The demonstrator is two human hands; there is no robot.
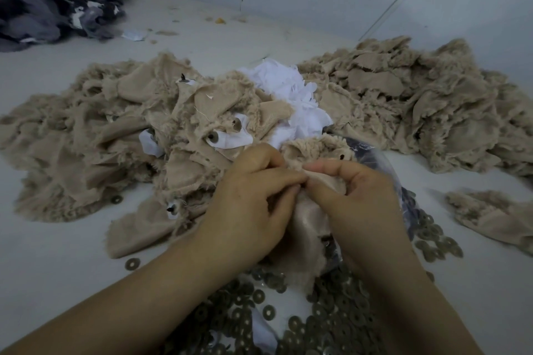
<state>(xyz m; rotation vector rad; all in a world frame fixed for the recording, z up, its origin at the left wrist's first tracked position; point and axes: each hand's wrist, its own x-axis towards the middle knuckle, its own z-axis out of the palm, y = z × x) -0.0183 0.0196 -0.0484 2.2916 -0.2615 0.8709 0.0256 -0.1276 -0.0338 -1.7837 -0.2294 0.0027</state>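
Left hand (pixel 251 199): on my feed its fingers are curled and the thumb and forefinger pinch the plush piece (pixel 305 228) at its upper fold.
Right hand (pixel 354 199): it is clamped on the same piece from the other side. The forefinger lies along the top edge and the thumb presses in from below.
Fingertips: both hands meet tip to tip at the fold. I see a dark speck there but cannot tell what it is.
Plush piece: beige, smooth backing towards me, furry at the edges. It is held between the two hands just above the washers (pixel 326 323), and its lower end hangs down onto them.
Stud (pixel 342 156): a small black one sticks out of the fur just past my right forefinger.
Washers: a dull metal heap spread on the table (pixel 57 253) under both wrists. One lies apart (pixel 132 264) to the left.
Bag (pixel 372 153): clear plastic with dark contents, just beyond the right hand and partly hidden by it.
Left pile (pixel 86 138): beige plush cuts, some with white patches and studs fitted.
Right pile (pixel 418 101): more beige cuts, well apart from the hands.
White scraps (pixel 288 86): bunched between the two piles.
Stray cut (pixel 490 213): lying alone at the right edge.
Grey pile (pixel 43 3): dark cloth at the far left corner, against the wall.
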